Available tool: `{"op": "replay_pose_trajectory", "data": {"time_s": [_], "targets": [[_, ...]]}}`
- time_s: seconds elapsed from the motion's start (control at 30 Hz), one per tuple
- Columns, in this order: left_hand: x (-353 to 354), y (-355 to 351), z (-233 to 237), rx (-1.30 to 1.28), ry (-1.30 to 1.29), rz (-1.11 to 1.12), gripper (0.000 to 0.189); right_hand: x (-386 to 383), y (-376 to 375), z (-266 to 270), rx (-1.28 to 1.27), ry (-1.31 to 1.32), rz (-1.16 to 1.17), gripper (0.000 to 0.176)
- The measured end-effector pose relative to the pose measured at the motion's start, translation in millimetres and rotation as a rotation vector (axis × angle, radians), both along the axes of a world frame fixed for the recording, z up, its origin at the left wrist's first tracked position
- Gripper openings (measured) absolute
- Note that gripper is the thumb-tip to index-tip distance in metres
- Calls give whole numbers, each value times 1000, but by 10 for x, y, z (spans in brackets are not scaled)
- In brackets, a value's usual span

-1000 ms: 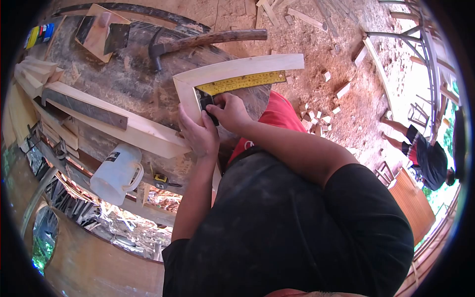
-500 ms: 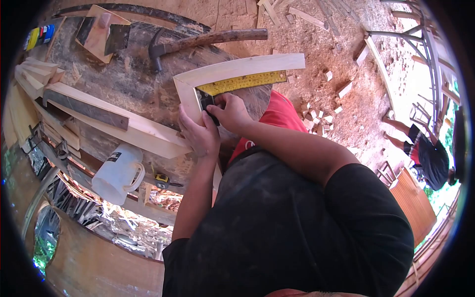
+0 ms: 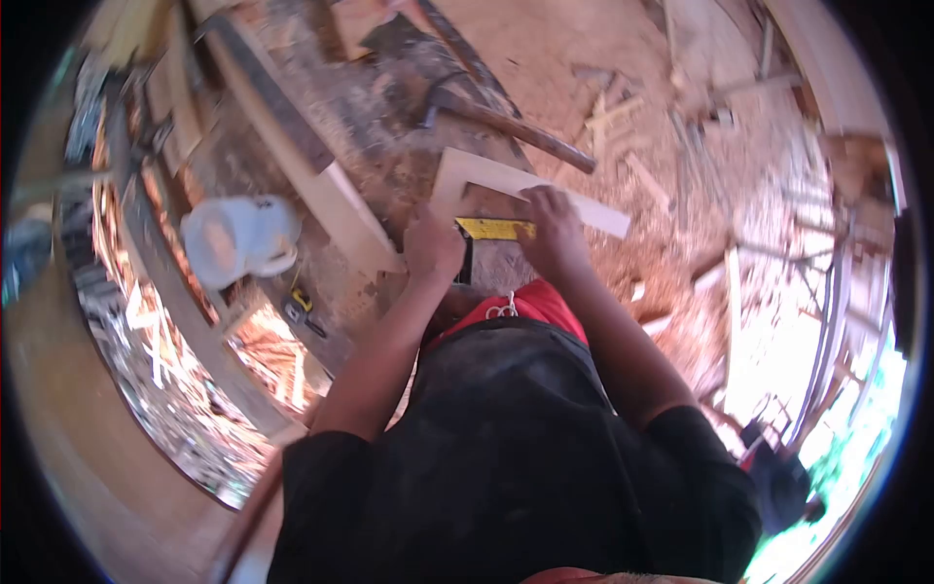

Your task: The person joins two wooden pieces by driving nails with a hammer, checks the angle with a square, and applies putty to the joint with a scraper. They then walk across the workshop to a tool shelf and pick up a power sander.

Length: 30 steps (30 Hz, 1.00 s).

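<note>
Two pale wood pieces meet in an L-shaped wooden frame (image 3: 496, 173) in front of me, over the workbench edge. My left hand (image 3: 433, 245) is closed around the lower end of its short leg. A try square with a yellow ruled blade (image 3: 486, 229) lies inside the angle, lower than the long leg, its dark stock beside my left hand. My right hand (image 3: 556, 234) is closed on the long leg, fingertips over the wood and thumb by the blade's end. Motion blur hides the exact finger contacts.
A hammer (image 3: 516, 131) lies beyond the frame on the workbench (image 3: 379, 117). To the left are a handsaw (image 3: 268, 92) on a wood beam (image 3: 350, 219), a white plastic jug (image 3: 238, 238) and a tape measure (image 3: 300, 304). Wood scraps cover the ground; another person (image 3: 778, 477) is at right.
My view has turned. My right hand has left the square's stock for the frame's long leg. The square's blade has come away from that leg, and my hands are farther apart.
</note>
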State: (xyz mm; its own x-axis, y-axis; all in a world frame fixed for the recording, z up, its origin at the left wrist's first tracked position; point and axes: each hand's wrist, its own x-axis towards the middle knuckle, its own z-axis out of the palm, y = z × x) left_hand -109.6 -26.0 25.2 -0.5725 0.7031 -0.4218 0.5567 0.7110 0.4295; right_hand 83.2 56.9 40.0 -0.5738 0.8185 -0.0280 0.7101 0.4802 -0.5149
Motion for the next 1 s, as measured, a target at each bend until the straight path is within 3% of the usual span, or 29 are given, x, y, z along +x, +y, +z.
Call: {"op": "replay_pose_trajectory", "data": {"time_s": [0.1, 0.23, 0.3, 0.43, 0.53, 0.63, 0.73, 0.97, 1.0], "targets": [[103, -89, 84, 0, -5, -55, 54, 65, 351, 177, 119, -103, 86, 62], [309, -344, 514, 274, 185, -136, 71, 213, 578, 189, -287, -54, 237, 71], [317, -447, 763, 313, 221, -169, 76, 204, 525, 431, -277, 0, 256, 71], [118, -426, 1779, 274, 248, -217, 77, 30, 514, 989, -458, 250, 228, 70], [-34, -367, 2310, 483, 625, -290, 72, -171, 549, 1145, -382, 438, 258, 66], [-245, -237, 2645, 614, 790, -327, 63, -413, 665, 1097, -465, 555, 224, 66], [-500, -110, 2637, 660, 824, -399, 67, -697, 648, 1134, -572, 635, 214, 71], [-869, 103, 2256, 640, 859, -598, 73, -888, 503, 1064, -319, 743, 132, 79], [-892, 117, 2204, 621, 843, -603, 74, -875, 535, 984, -210, 618, 108, 83]]}}
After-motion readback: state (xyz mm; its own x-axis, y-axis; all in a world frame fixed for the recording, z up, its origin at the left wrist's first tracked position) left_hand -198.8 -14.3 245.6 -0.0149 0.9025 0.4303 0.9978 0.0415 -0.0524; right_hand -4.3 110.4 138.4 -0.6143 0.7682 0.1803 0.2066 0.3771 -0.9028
